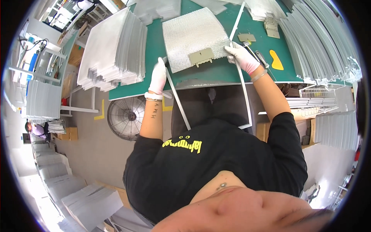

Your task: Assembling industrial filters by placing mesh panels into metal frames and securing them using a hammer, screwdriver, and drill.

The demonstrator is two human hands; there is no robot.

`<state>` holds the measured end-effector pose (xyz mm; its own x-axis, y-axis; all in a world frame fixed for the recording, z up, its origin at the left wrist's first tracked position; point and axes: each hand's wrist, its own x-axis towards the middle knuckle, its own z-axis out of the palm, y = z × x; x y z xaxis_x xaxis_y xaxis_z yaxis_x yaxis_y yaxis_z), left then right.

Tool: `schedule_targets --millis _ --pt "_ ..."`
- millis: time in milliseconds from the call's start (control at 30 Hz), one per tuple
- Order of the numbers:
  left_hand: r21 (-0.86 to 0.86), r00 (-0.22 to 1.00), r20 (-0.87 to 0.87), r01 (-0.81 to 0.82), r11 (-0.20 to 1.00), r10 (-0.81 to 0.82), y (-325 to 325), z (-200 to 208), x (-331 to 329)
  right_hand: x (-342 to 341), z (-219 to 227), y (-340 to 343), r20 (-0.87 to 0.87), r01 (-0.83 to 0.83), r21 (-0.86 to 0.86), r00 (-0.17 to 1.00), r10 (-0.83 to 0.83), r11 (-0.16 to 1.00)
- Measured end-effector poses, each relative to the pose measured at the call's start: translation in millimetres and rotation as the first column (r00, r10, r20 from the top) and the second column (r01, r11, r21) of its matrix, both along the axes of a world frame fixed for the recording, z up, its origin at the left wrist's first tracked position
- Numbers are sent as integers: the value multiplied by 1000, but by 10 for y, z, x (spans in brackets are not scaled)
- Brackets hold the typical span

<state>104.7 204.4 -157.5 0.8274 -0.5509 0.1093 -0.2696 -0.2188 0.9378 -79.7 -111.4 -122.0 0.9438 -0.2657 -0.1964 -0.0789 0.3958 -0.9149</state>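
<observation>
My left hand point(158, 76), in a white glove, is closed at the upper end of a slim white metal frame point(178, 99). My right hand point(243, 58), also gloved, pinches the frame's other side, whose lower corner reaches my lap. The frame's bottom stretch is mostly hidden at my shirt. From the right fingers another thin white strip point(237, 22) runs away over the table. Between my hands a silver mesh panel point(193, 34) lies on the green table point(154, 44). A beige plastic plate point(201, 57) rests on the panel's near edge.
Stacked mesh panels stand at left point(112, 46) and right point(317, 42). Beyond my right hand lie a beige piece point(246, 37), a screwdriver point(262, 60) and a yellow scraper point(275, 60). A floor fan point(131, 116) stands below the table's left edge; a wire rack point(317, 96) is at right.
</observation>
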Motion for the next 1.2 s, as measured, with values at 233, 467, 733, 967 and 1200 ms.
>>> schedule_targets --millis 233,467,733,967,1200 --pt "-568 828 -345 190 800 -442 -149 509 -305 -240 62 27 80 32 -147 997 -20 989" --pt "-474 947 -259 47 879 -190 -200 1042 -774 -593 396 123 196 155 -187 973 -118 970" --pt "-657 957 -99 143 740 -273 143 1209 -1077 -811 911 512 287 227 -238 945 -155 944" --pt "-735 991 -118 -131 665 65 732 1182 -1556 -944 1475 1051 493 217 -200 865 -94 955" --pt "-781 992 9 -70 621 123 127 1680 -790 -440 1804 489 526 424 -564 846 -86 709"
